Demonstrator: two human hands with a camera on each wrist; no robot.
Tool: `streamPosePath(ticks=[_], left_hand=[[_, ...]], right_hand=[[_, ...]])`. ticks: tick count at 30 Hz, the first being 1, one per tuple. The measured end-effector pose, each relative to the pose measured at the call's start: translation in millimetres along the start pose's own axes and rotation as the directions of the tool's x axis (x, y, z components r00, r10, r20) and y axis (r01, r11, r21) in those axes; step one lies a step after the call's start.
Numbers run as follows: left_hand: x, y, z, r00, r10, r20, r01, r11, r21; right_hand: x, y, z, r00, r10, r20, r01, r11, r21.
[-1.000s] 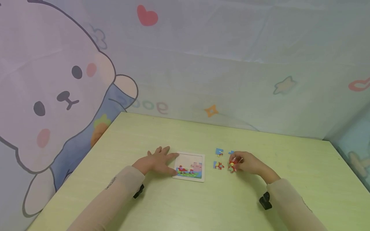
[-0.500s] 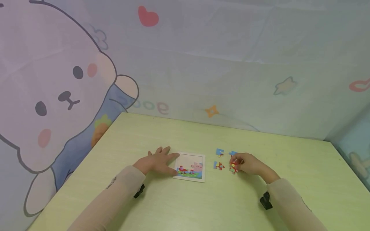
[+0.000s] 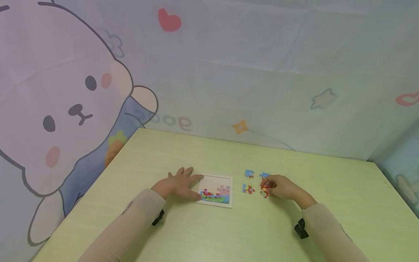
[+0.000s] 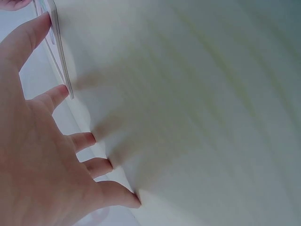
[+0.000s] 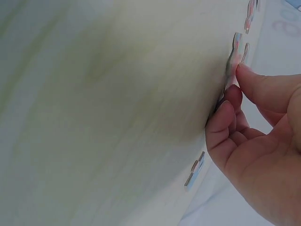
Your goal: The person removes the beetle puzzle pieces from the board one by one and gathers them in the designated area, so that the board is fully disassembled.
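A white-framed jigsaw tray (image 3: 214, 175) lies on the table with picture pieces filling its lower part and a pink piece (image 3: 224, 190) at its right. My left hand (image 3: 179, 185) is spread at the tray's left side, thumb and index fingertip at its edge; in the left wrist view the other fingertips rest on the table. To the right, my right hand (image 3: 282, 186) pinches a red and yellow puzzle piece (image 3: 264, 192), partly hidden by the fingers. In the right wrist view the thumb (image 5: 254, 84) lies on that piece, close over the table.
Left of the right hand lie a blue puzzle piece (image 3: 249, 174) and a red-blue puzzle piece (image 3: 248, 189). Another blue piece (image 3: 264, 175) sits just beyond the fingers. A printed cloth (image 3: 262, 72) hangs behind the table (image 3: 209, 233).
The right hand and the piece it pinches have shifted very slightly, showing more of the blue piece behind. The left hand stays at the tray. The head view has tilted a little.
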State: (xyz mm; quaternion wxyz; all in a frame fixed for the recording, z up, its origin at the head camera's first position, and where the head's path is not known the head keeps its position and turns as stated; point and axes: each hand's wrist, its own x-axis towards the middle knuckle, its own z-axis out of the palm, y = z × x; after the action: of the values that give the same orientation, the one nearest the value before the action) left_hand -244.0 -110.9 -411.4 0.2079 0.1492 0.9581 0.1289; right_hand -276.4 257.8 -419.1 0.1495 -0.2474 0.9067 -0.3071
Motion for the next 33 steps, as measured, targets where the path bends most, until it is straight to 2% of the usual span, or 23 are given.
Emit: streamPosePath(ticks=[9,19,30,33], left_hand=[[0.7,1.0,0.2,1.000,-0.002,-0.004,0.002,1.000,-0.007],[-0.8,1.4,-0.1,1.000,-0.001,-0.002,0.001,1.000,-0.004],[-0.3,1.1,-0.3,1.000,0.005,-0.003,-0.005,1.000,-0.011],[-1.1,1.7,-1.1,1.000,0.004,-0.002,-0.004,1.000,-0.014]], right_hand=[[3.5,-5,-4,0.999,0.046,-0.002,-0.046,0.999,0.013],[18.4,-26,-9,0.998,-0.051,-0.028,0.052,0.998,0.027],[39.7,-63,10,0.993,-0.116,0.012,0.115,0.990,0.083],[45.1,-70,16,0.993,-0.111,0.031,0.108,0.989,0.100]])
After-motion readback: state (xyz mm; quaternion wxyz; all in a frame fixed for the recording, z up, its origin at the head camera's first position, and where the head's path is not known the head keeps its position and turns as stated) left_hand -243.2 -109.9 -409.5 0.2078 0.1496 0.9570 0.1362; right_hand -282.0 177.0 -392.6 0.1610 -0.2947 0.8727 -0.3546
